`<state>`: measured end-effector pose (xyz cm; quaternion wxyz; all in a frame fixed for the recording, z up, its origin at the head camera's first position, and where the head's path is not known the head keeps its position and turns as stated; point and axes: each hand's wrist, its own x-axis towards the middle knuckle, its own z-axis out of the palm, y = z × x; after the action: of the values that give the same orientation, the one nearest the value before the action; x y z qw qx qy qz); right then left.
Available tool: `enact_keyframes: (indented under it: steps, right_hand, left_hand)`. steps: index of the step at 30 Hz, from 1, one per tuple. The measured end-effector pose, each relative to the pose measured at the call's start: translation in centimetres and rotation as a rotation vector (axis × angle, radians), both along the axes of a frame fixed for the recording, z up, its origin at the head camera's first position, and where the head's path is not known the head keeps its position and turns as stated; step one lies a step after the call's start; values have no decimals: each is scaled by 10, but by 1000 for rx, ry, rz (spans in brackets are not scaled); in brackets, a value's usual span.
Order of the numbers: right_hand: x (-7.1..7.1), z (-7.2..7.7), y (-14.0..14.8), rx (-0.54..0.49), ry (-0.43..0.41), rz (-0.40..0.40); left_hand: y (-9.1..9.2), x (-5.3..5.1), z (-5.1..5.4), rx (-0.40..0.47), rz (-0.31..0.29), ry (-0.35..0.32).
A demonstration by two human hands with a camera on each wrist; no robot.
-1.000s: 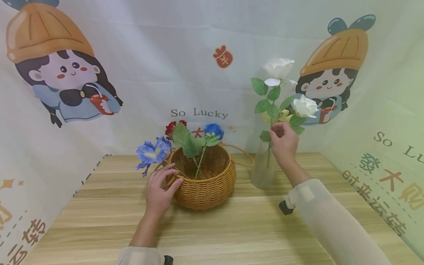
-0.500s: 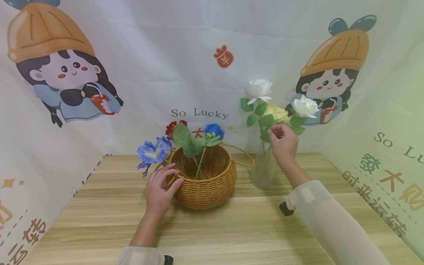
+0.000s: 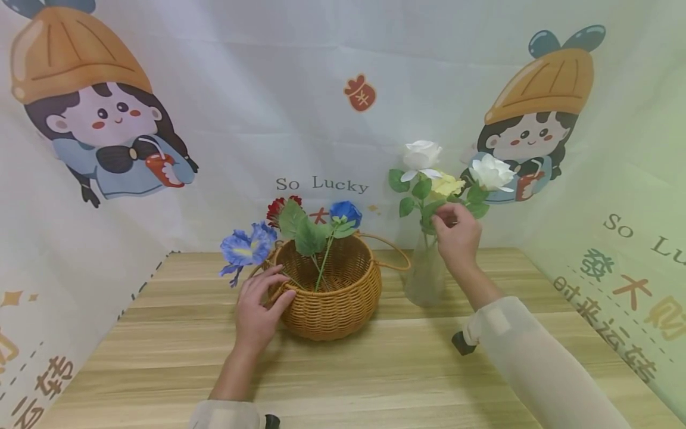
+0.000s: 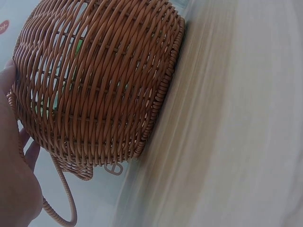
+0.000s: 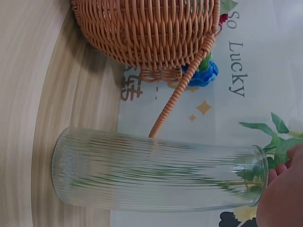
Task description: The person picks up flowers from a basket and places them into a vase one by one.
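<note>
Lower than a second ago, the green-leaved white rose (image 3: 422,157) stands nearly upright in the clear ribbed-glass vase (image 3: 424,283), up and left of your nearer, curled right hand (image 3: 460,233), whose pinch you cannot confirm, while your left hand (image 3: 259,310) grips the round brown wicker basket (image 3: 329,317).

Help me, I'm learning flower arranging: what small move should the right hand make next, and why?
I'd probably ease the right hand back from the vase: green stems already stand inside, with white roses above, while the dark blue flower leans in the basket.
</note>
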<state>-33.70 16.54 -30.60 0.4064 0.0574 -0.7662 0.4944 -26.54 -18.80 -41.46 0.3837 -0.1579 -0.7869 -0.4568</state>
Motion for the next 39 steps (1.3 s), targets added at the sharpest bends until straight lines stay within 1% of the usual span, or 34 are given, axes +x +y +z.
enact_keyframes:
  steps: [6,12,18,22,23,24,29,30,32,35,39]
  right_hand:
    - [8,-1,-4,-29,0,31]
    - [14,-3,-10,-47,26,62]
    - [17,-10,-20,-82,21,125]
    - [17,-13,-31,-104,2,184]
    - [21,-10,-36,-104,-6,196]
    - [20,-10,-39,-107,-12,208]
    - [18,-10,-57,-56,-30,228]
    - [13,-13,-59,-44,-27,230]
    - [14,-13,-67,-32,-35,251]
    - [14,-13,-79,-21,-71,263]
    - [14,-11,-96,-46,-124,288]
  left_hand:
    - [0,0,0,0,2,1]
    - [0,0,0,-5,6,9]
    - [0,1,0,-2,1,2]
    - [0,1,0,9,-9,3]
    - [0,0,0,11,-10,3]
    - [1,0,0,13,-11,5]
    - [1,0,-1,3,-3,8]
    - [0,0,-1,1,-1,7]
    - [0,-1,-1,-3,0,2]
    - [-1,-1,-1,-3,0,2]
    - [-1,-1,-1,-9,2,3]
